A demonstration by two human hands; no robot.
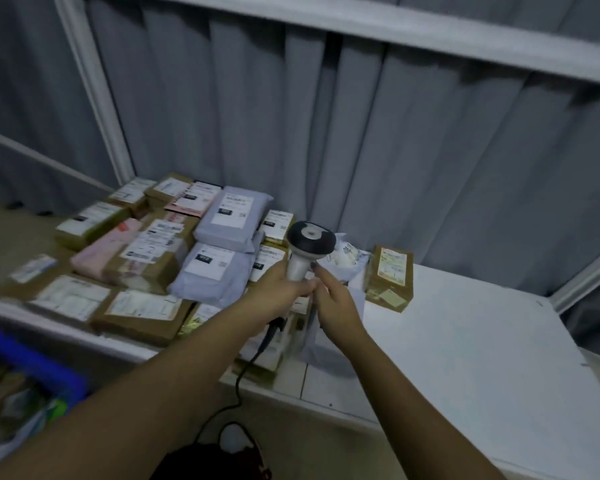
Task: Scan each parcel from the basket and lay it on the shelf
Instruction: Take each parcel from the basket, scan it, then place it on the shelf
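Cardboard parcels point(137, 271) w/ paper labels; matt grey poly mailers point(234, 220); smooth white shelf point(465, 341).

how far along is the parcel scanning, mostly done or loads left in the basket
Well under way: many labelled parcels already lie on the white shelf. In hand: the left hand grips the barcode scanner, with the right hand at its handle. Left: the blue basket still holds some parcels; how many is too blurred to tell.
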